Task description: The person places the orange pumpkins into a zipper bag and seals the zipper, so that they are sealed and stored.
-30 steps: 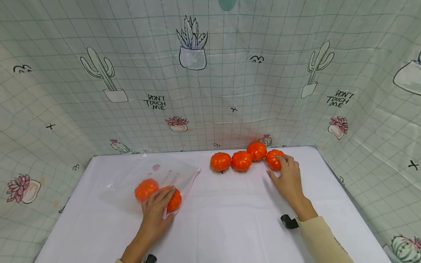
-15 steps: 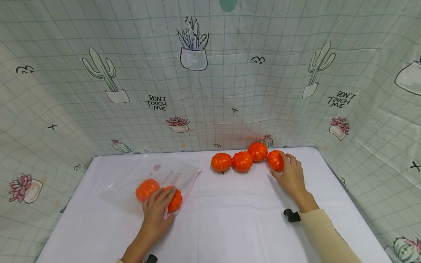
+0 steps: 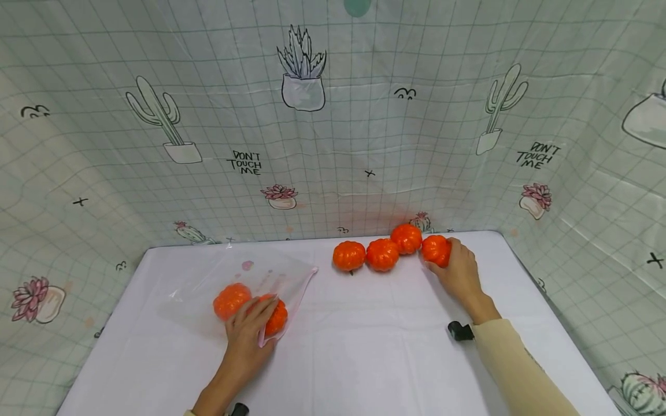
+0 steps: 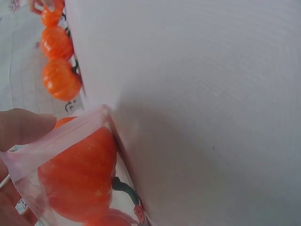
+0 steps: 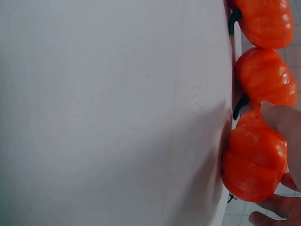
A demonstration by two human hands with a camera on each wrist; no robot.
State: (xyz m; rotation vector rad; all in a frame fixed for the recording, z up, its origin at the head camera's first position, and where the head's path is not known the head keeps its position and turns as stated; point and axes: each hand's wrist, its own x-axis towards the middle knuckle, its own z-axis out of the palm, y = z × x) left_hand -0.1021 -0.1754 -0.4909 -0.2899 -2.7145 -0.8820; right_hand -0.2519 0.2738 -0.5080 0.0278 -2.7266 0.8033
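Observation:
At the back right of the table, my right hand (image 3: pixel 460 271) grips the rightmost orange toy pumpkin (image 3: pixel 435 249). In the right wrist view the thumb (image 5: pixel 282 117) lies across one side of this pumpkin (image 5: pixel 256 160) and the other fingers reach round the opposite side. My left hand (image 3: pixel 247 338) holds the open edge of a clear plastic bag (image 3: pixel 293 274) with a pink band, which lies on the table at the left. Two orange pumpkins are inside, one deeper (image 3: pixel 231 300) and one at the mouth (image 4: pixel 82 174), showing a dark green stem (image 4: pixel 124 188).
Three more pumpkins stand in a row at the back: a left one (image 3: pixel 349 256), a middle one (image 3: pixel 382 255) and a rear one (image 3: pixel 406 238). The white-covered table (image 3: pixel 364 346) ends against a grid-patterned cloth backdrop (image 3: pixel 333 138) that rises at the back and sides.
My right fingers have drawn in round the rightmost pumpkin, from a wider spread, with the hand shifted slightly to its right side. The left hand and bag stay put.

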